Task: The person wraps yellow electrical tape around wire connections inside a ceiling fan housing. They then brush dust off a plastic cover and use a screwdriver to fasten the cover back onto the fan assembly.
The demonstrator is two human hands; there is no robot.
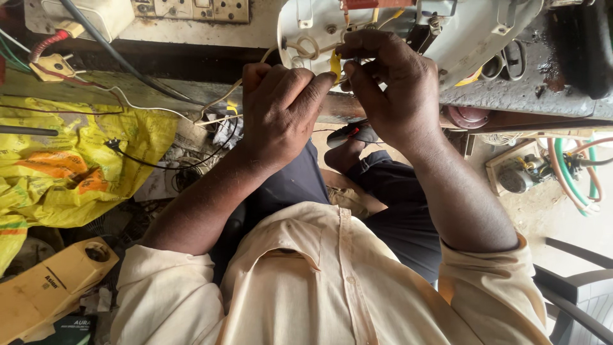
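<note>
Cream cotton shirt (332, 281) nearest. Left hand (281, 108) and right hand (389, 86) close together, 2 sets of fingertips pinching a flat yellow wire (335, 64) against the rounded white plastic housing (472, 38) on the grimy bench (523, 96).

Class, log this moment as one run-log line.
left hand: pinches yellow wire | right hand: grips same wire | white appliance housing: open on bench

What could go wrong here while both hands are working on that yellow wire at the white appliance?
The yellow wire is pinched between the left hand and right hand close against the white appliance; a hard tug might pull it loose or nick it. A socket strip sits nearby with cables trailing, so if anything is live, bare fingers may get shocked. Loose wires on the bench edge could snag a forearm.
</note>
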